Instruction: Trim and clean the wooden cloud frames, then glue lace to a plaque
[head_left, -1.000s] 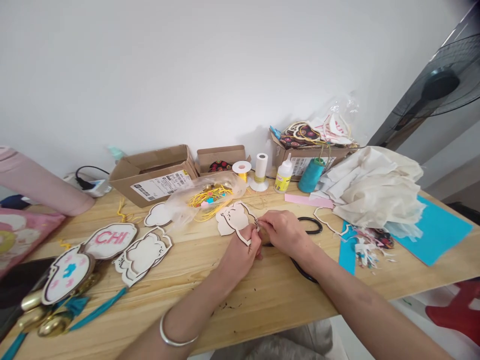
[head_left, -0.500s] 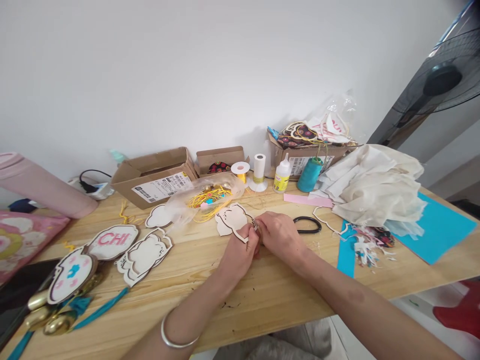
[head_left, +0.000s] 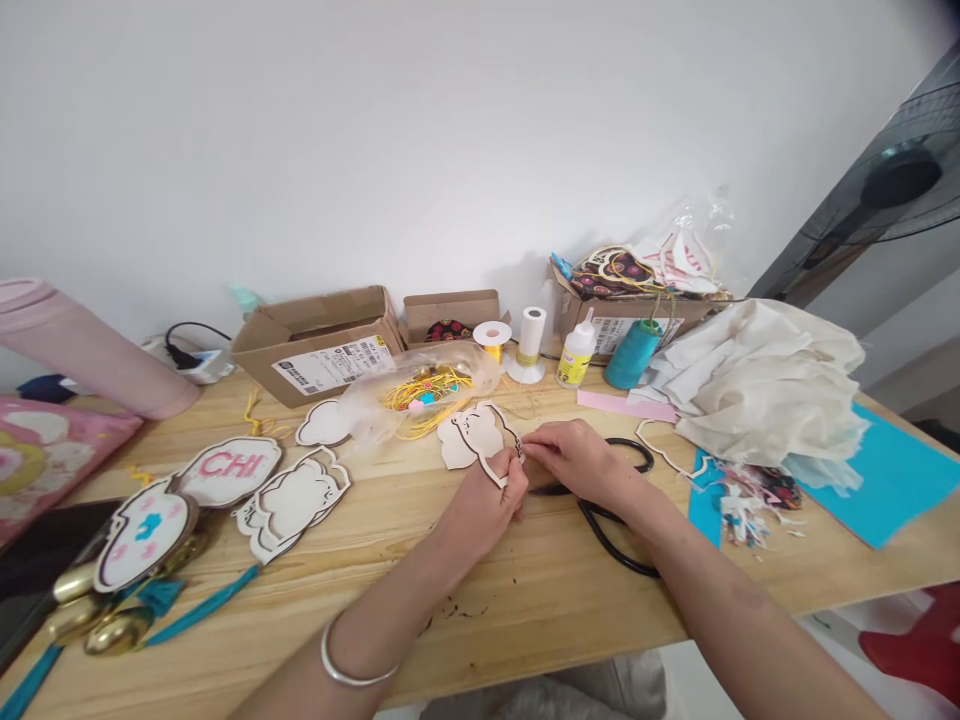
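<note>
My left hand (head_left: 484, 508), a silver bangle on its wrist, pinches the lower right edge of a pale wooden cloud-shaped cutout (head_left: 475, 437) lying on the wooden table (head_left: 525, 590). My right hand (head_left: 574, 459) is closed in a pinch at the same edge, fingertips touching those of the left; what they hold is too small to make out. Black scissors (head_left: 615, 520) lie under and beside my right wrist.
Finished cloud ornaments (head_left: 225, 470) with gold bells and teal tassels lie at left. A plastic bag of yellow cord (head_left: 424, 392), cardboard boxes (head_left: 322, 345), spools, a glue bottle (head_left: 575, 355), teal thread cone (head_left: 628, 352), white cloth (head_left: 765, 385) and blue paper (head_left: 877, 470) crowd the back and right.
Both hands stay pinched together at the cutout's edge. The view has shifted slightly, and more of the scissors shows beside my right wrist.
</note>
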